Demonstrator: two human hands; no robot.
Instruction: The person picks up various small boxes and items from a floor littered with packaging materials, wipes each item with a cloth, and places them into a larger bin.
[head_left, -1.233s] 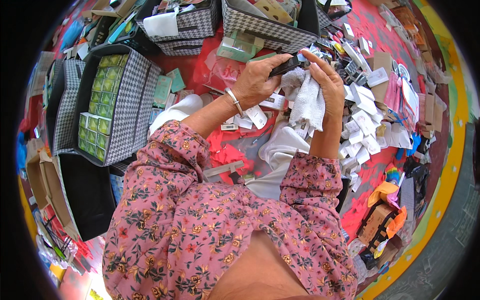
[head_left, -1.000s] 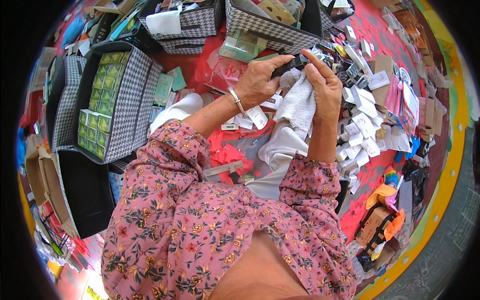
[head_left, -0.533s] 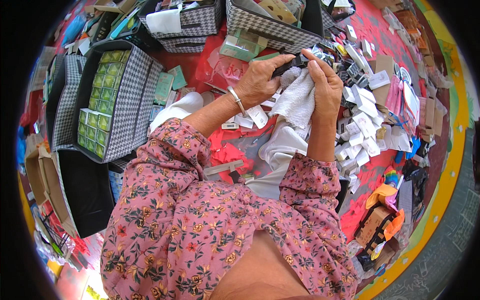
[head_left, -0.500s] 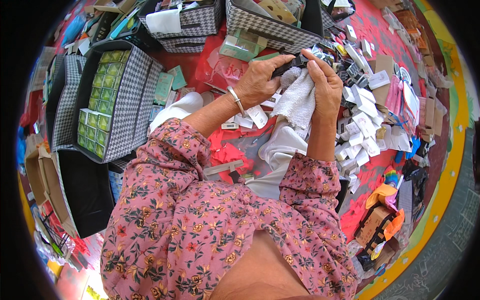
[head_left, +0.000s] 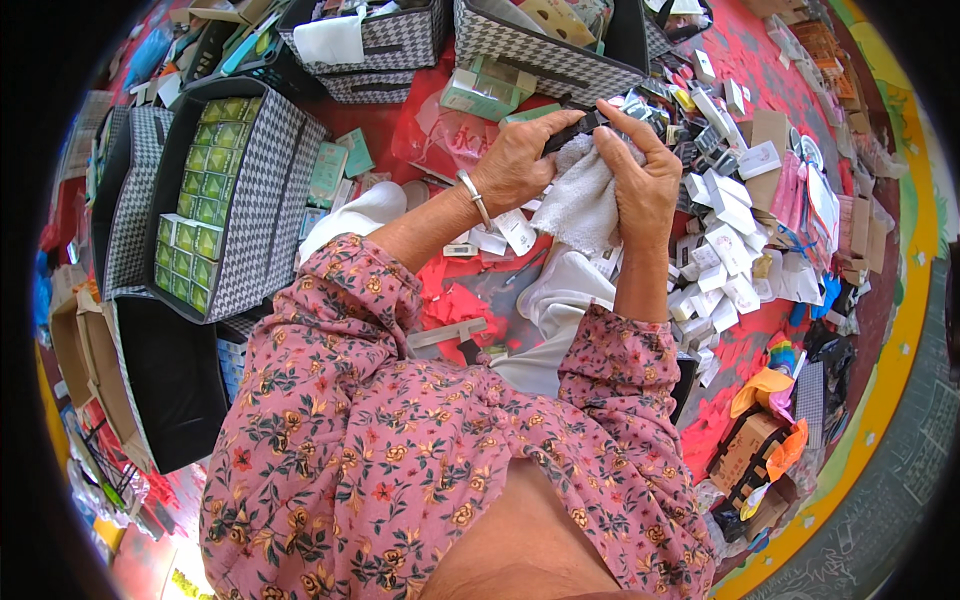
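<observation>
My left hand (head_left: pixel 518 160), with a silver bangle at the wrist, grips a small dark object (head_left: pixel 578 126) at its near end. My right hand (head_left: pixel 640 178) presses a white cloth (head_left: pixel 580 200) against that object, fingers curled over the cloth. Both hands are held together above my lap, over a red mat (head_left: pixel 470 300) strewn with small white boxes (head_left: pixel 730 250). What the dark object is I cannot make out.
A houndstooth fabric bin (head_left: pixel 265 215) at my left holds rows of small green boxes (head_left: pixel 195 240). More houndstooth bins (head_left: pixel 540 55) stand at the top. An open black bin (head_left: pixel 165 390) sits at lower left. Cartons and an orange bag (head_left: pixel 765 440) lie at lower right.
The cloth has been bunched up closer against the dark object, and both hands have shifted slightly down and left while rubbing it. The surroundings have not moved.
</observation>
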